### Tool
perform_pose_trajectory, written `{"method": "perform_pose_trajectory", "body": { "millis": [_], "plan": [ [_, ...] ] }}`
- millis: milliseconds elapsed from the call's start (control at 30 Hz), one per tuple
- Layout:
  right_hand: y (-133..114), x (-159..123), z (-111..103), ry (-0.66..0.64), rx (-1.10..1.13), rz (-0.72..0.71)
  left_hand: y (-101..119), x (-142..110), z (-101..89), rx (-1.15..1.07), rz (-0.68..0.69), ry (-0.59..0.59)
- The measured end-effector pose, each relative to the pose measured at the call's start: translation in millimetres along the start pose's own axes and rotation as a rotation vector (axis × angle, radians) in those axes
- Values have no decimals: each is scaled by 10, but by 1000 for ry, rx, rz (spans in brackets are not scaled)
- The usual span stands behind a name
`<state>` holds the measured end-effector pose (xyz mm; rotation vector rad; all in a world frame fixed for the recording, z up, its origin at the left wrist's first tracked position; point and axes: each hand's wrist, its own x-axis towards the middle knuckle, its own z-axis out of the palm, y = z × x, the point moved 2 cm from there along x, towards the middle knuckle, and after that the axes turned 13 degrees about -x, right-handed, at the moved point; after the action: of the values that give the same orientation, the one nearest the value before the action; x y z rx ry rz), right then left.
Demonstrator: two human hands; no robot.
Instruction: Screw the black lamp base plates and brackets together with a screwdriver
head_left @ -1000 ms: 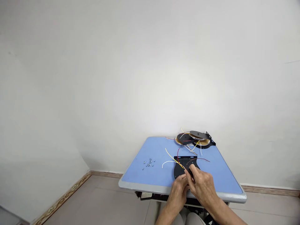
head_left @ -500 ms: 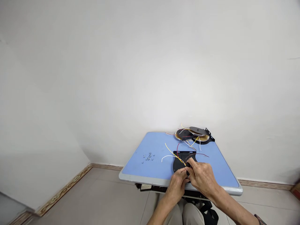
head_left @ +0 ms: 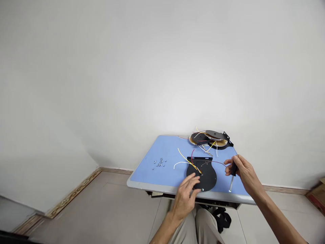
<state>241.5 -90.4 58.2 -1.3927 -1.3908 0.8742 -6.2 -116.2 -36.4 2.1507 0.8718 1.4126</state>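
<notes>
My right hand (head_left: 242,169) is closed round the black handle of a screwdriver (head_left: 232,181), whose metal shaft points down over the table's right side. At its lower end a small bright spot shows, too small to name. My left hand (head_left: 186,193), fingers spread, is at the near left edge of a black round metal plate (head_left: 209,176). The plate lies flat near the front edge, its slotted flange at the far side. Yellow, white, red and dark wires come from its middle. A small silver screw (head_left: 202,189) shows at its near edge.
The blue table (head_left: 149,179) has a grey rim. Several small silver screws (head_left: 159,163) lie scattered on its left. At the back right are stacked black discs (head_left: 215,135) with loose wires, close to the wall. A cardboard box (head_left: 317,196) stands on the floor at far right.
My right hand has lifted the screwdriver off the plate and moved it to the right. My left hand has let go and opened, shifting slightly left. The view has tilted slightly.
</notes>
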Motion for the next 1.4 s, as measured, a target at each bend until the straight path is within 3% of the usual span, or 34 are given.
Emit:
{"method": "perform_pose_trajectory", "body": {
  "millis": [100, 167, 333, 533, 767, 933, 1067, 1267, 1400],
  "plan": [
    [299, 61, 7, -142, -38, 161, -118, -61, -71, 176, -32, 52],
    [447, 127, 32, -170, -213, 184, -188, -83, -62, 277, -90, 27],
    [487, 502, 111, -60, -690, -87, -250, -126, 61, 397, -153, -65],
    [497, 852, 380, -265, -814, -124, -278, -162, 23, 433, -153, -99],
    [599, 591, 347, -283, -733, -77, -311, -98, -327, 484, -117, -249],
    [591, 254, 293, -310, -744, -34, -262, -82, -509, 516, -80, -274],
    [543, 108, 304, -284, -808, -7, -144, -63, -429, 534, -77, -261],
    [534, 126, 319, -333, -756, -32, 15, 38, -156, 548, 128, -164],
    [554, 103, 341, -371, -710, -6, 41, 77, -1, 531, 183, -160]
  ]
}}
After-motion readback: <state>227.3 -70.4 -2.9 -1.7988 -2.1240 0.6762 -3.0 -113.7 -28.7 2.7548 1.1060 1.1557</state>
